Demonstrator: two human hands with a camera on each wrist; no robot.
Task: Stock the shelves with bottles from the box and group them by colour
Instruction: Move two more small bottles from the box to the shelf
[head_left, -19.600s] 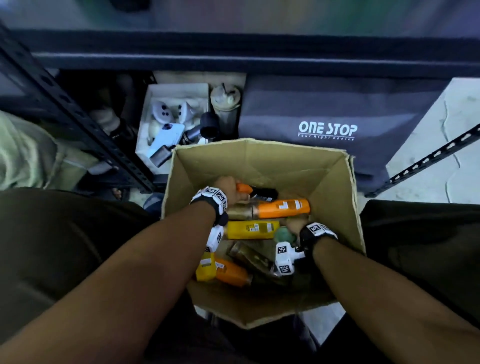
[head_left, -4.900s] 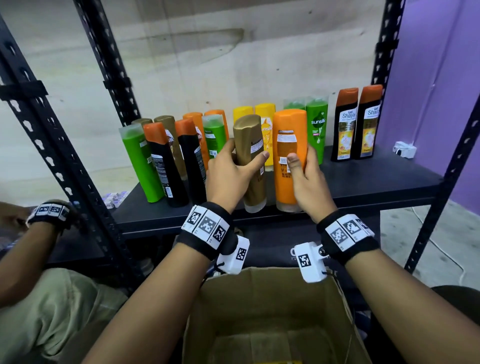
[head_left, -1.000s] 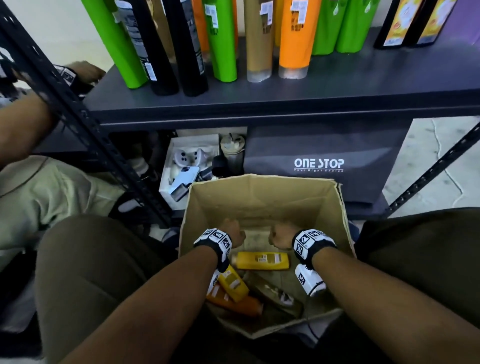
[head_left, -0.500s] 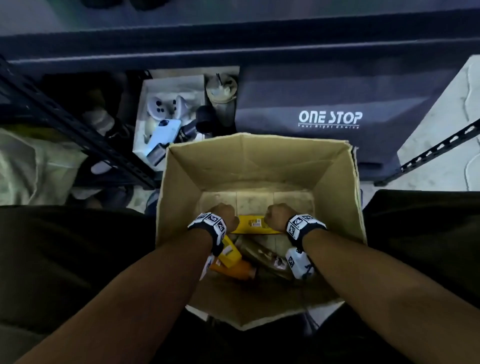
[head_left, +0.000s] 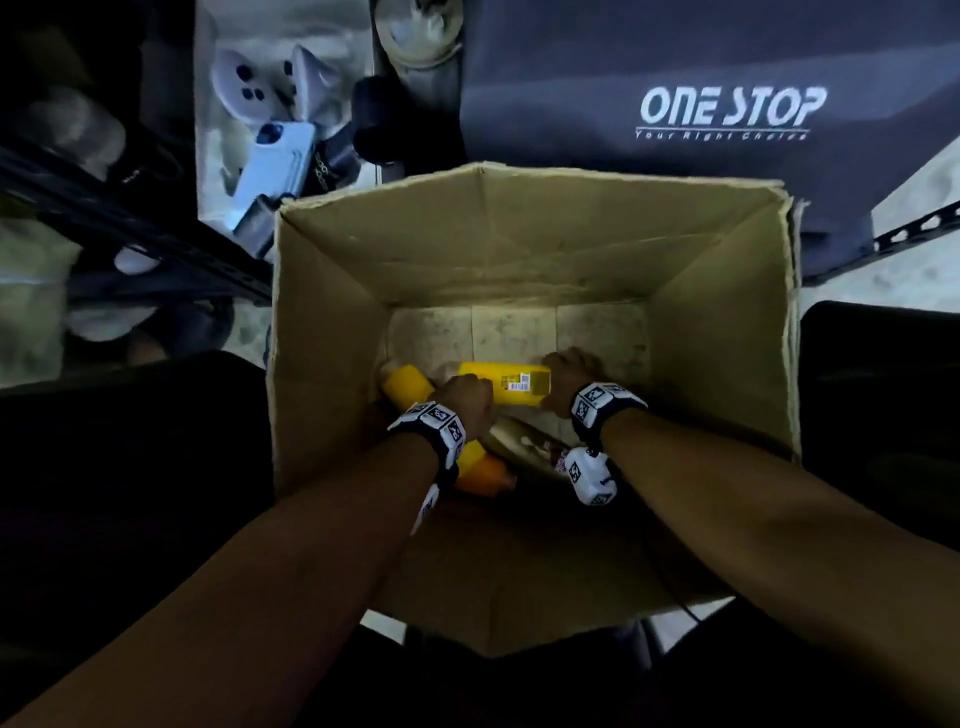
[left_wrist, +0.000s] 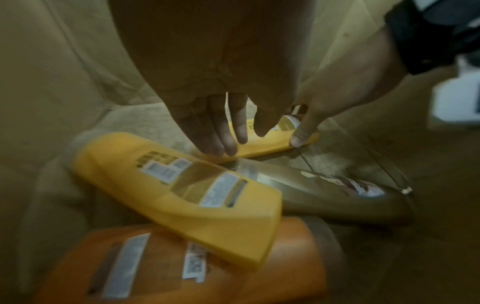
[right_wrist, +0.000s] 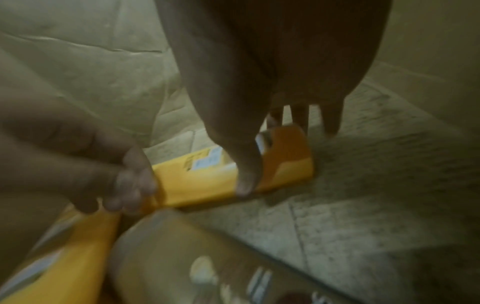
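Observation:
Inside the cardboard box (head_left: 332, 332) a yellow bottle (head_left: 506, 384) lies crosswise on the bottom. My right hand (head_left: 569, 371) holds its right end, thumb (right_wrist: 246, 181) on the near edge and fingers (right_wrist: 301, 119) over the far edge. My left hand (head_left: 465, 397) reaches down with nearly straight fingers (left_wrist: 223, 144) that touch the bottle's left end. A second yellow bottle (left_wrist: 182, 191) lies slanted beneath my left wrist, on top of an orange bottle (left_wrist: 182, 267). A gold bottle (left_wrist: 324, 195) lies beside them. The shelf is out of view.
A dark bag (head_left: 727, 119) printed ONE STOP stands behind the box. A white tray (head_left: 270, 104) with controllers and a phone sits to its left, beside a slanted black rack post (head_left: 130, 234). My knees flank the box.
Both hands have dropped lower into the box onto the crosswise yellow bottle. The right hand has taken hold of its right end. The head view has tilted further down.

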